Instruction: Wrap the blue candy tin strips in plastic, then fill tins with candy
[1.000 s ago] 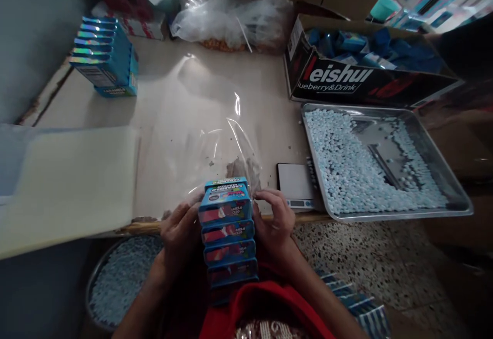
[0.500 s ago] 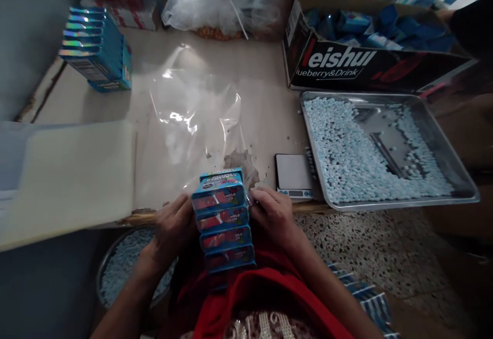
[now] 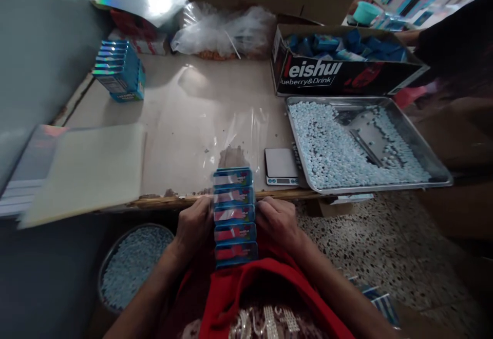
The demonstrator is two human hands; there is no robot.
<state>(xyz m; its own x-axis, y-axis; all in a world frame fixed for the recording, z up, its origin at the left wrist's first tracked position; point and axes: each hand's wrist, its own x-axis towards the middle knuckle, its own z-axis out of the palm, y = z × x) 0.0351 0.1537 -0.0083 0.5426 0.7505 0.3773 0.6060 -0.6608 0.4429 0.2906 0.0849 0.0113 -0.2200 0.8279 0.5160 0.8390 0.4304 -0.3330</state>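
A row of blue candy boxes (image 3: pixel 235 214) with red fronts lies against the table's front edge and over my lap. Clear plastic wrap (image 3: pixel 250 131) covers the boxes and stretches past them onto the tabletop. On the left side of the row, my left hand (image 3: pixel 195 223) is closed, its fingers pinching what looks like the edge of the wrap. My right hand (image 3: pixel 280 222) is closed in the same way on the right side. The fingertips of both hands are partly hidden by the boxes and the dim light.
A small scale (image 3: pixel 281 163) stands beside a metal tray (image 3: pixel 385 187) of pale blue candies. Behind are a black carton (image 3: pixel 331 77) of blue boxes and a stack of blue boxes (image 3: pixel 119 72). Pale sheets (image 3: pixel 92 164) lie left; a bowl (image 3: pixel 103 277) of candies sits below.
The row of boxes has gone from slanted to straight and lies flatter against the table edge. The wrap beyond it has narrowed. Both hands stay at its sides, and the view has shifted.
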